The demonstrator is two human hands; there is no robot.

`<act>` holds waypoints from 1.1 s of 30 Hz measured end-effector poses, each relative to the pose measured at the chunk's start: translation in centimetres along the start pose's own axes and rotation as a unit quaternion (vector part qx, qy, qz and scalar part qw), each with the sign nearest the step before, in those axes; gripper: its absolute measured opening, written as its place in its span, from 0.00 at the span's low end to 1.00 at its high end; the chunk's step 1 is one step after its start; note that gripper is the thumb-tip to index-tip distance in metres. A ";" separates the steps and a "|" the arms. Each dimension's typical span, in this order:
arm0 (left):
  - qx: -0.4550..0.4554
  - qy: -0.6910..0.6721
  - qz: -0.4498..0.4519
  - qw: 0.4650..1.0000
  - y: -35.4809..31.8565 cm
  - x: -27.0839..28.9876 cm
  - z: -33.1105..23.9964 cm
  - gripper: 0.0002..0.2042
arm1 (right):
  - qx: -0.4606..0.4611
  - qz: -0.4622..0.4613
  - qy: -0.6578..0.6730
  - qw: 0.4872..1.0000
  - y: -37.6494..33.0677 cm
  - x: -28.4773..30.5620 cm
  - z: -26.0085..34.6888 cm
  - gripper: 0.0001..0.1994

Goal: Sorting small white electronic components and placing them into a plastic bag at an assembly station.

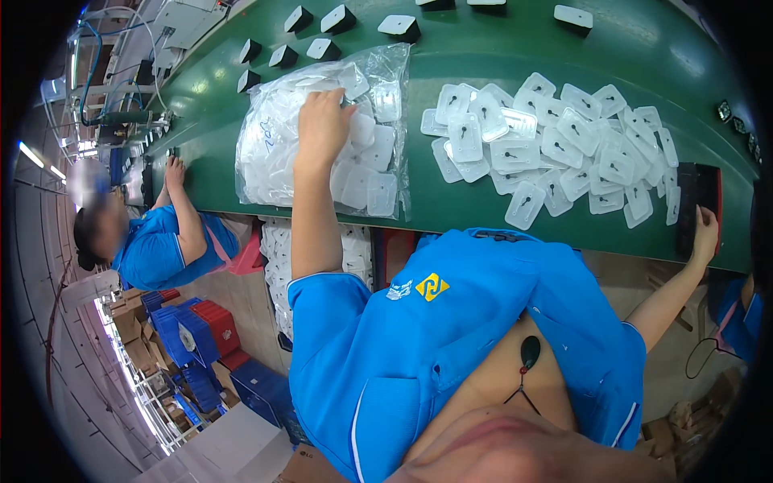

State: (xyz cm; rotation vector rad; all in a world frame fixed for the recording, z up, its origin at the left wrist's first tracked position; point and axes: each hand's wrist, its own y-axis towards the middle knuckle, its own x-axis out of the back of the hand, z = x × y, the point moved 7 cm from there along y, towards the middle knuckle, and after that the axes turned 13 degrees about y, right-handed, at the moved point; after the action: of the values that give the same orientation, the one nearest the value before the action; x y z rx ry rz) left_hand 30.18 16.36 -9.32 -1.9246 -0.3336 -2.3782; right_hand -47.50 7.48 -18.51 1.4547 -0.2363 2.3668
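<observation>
My left hand rests over a clear plastic bag full of thin white plastic plates with rounded corners. Its fingers bend down at a white plate near the bag's upper part; the fingertips are hidden, so I cannot tell what lies between them. At the far right, my right hand has its fingers closed on the near edge of a black tray with a red side. Between the hands spreads a loose heap of white translucent plates, many showing a small dark mark in the middle.
Several black blocks with white tops stand along the table's far side. Small dark parts lie at the right rim of the green table. A co-worker in blue works at the left; blue and red crates stand behind.
</observation>
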 end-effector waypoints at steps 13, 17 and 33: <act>-0.100 0.008 -0.051 0.994 -4.1 0.4 -2.9 0.23 | 0.040 -0.094 0.037 0.994 -0.9 1.3 0.5 0.13; -0.003 -0.036 0.011 0.999 -3.5 0.3 -1.9 0.20 | 0.026 -0.114 0.068 0.991 -0.5 1.7 -0.6 0.13; 0.131 -0.503 -0.129 0.844 -4.6 6.6 -4.4 0.06 | 0.097 -0.098 0.542 0.829 -10.3 1.7 19.2 0.08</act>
State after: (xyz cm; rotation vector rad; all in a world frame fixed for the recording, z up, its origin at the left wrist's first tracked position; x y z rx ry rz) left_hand 23.71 20.46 -4.35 -2.9056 -0.9367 -1.0598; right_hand -28.37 11.18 -8.58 -0.0049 0.4342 2.6561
